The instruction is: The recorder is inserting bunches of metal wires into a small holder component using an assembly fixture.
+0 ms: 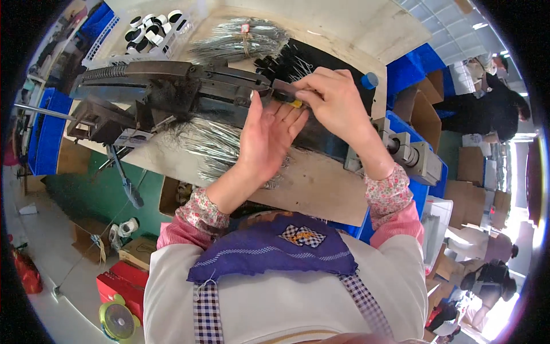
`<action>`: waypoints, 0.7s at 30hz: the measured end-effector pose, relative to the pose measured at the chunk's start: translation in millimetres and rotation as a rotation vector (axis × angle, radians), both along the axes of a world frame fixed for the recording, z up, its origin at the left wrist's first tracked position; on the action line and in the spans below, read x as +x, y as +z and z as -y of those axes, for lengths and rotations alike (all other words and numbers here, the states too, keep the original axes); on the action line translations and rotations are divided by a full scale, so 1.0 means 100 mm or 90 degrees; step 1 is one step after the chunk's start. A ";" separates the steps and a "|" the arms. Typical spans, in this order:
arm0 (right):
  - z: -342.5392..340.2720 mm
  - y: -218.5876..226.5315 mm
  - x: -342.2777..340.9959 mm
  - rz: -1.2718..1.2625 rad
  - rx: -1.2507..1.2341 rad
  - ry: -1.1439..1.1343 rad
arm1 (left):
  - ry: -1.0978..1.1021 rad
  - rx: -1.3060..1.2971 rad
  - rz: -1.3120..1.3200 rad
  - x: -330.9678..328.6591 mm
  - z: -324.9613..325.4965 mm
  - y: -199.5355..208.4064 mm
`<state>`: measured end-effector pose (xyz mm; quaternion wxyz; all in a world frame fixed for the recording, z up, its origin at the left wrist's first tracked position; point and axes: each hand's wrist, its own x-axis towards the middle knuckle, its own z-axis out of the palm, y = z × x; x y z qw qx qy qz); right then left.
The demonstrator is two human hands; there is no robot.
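A long dark metal bench machine (172, 80) lies across the worktable, a coiled spring at its left end. My left hand (266, 137) is palm up at the machine's right end, thumb raised and fingers stretched out under a small yellow piece (296, 104). From the right, my right hand (337, 103) reaches over with thumb and forefinger pinched beside a flat dark brown part (285, 87). What exactly the pinch holds is too small to make out. Thin silvery wire strips (215, 149) lie loose left of my left hand, in front of the machine.
Behind the machine are a tied bundle of silvery strips (243, 43), a white basket (137, 57) of black-and-white rolls, and scissors (302, 67) on a black surface. A blue-capped container (369, 80) and a grey metal fixture (409, 152) stand right. Other people (487, 106) are farther right.
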<state>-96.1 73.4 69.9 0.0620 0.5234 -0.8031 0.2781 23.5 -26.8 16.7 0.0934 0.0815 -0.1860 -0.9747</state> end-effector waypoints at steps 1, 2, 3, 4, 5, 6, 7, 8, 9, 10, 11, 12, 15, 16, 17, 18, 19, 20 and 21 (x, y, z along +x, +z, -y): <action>-0.04 0.01 -0.01 -0.030 0.002 0.007 | -0.019 0.016 -0.013 0.00 0.02 -0.01; -0.07 0.03 -0.01 -0.029 -0.001 0.007 | -0.038 0.031 -0.029 0.00 0.03 0.00; -0.10 0.05 0.01 -0.052 0.001 0.007 | -0.039 0.028 -0.028 -0.01 0.05 0.01; -0.13 0.07 0.03 -0.076 0.003 0.007 | -0.041 0.017 -0.030 -0.01 0.06 0.03; -0.15 0.05 0.03 -0.110 -0.013 0.009 | -0.047 0.006 -0.031 -0.03 0.06 0.04; -0.17 0.05 0.02 -0.109 -0.018 0.002 | -0.053 0.001 -0.030 -0.03 0.06 0.05; -0.19 0.04 0.01 -0.128 -0.018 0.009 | -0.045 0.019 -0.019 -0.04 0.07 0.06; -0.21 0.04 0.01 -0.146 -0.017 0.013 | -0.041 0.037 -0.008 -0.03 0.07 0.07; -0.23 0.03 -0.01 -0.145 -0.022 0.002 | -0.051 0.031 -0.005 -0.04 0.06 0.08; -0.24 0.04 -0.04 -0.150 -0.012 0.007 | -0.052 0.045 -0.011 -0.05 0.05 0.08; -0.23 0.04 -0.05 -0.156 -0.002 0.015 | -0.050 0.059 -0.017 -0.06 0.06 0.08; -0.23 0.06 -0.02 -0.157 -0.007 0.007 | -0.057 0.053 -0.017 -0.05 0.07 0.08; -0.16 0.07 0.18 -0.233 -0.068 0.062 | -0.086 0.093 -0.034 -0.06 0.11 -0.05; -0.11 -0.01 0.23 -0.255 -0.053 0.054 | -0.133 0.159 -0.179 -0.10 0.16 -0.24; -0.11 -0.01 0.21 -0.243 -0.045 0.024 | -0.181 0.226 -0.320 -0.09 0.19 -0.34; -0.12 0.00 0.10 -0.234 -0.037 -0.007 | -0.184 0.228 -0.322 -0.05 0.16 -0.23; -0.14 0.02 -0.02 -0.072 -0.062 -0.023 | -0.117 0.126 -0.184 0.02 0.11 -0.10; -0.19 0.11 -0.02 0.009 -0.049 -0.056 | -0.046 0.027 -0.045 0.08 0.07 -0.02; -0.20 0.14 -0.04 0.073 -0.031 -0.058 | -0.042 0.033 -0.046 0.09 0.06 -0.02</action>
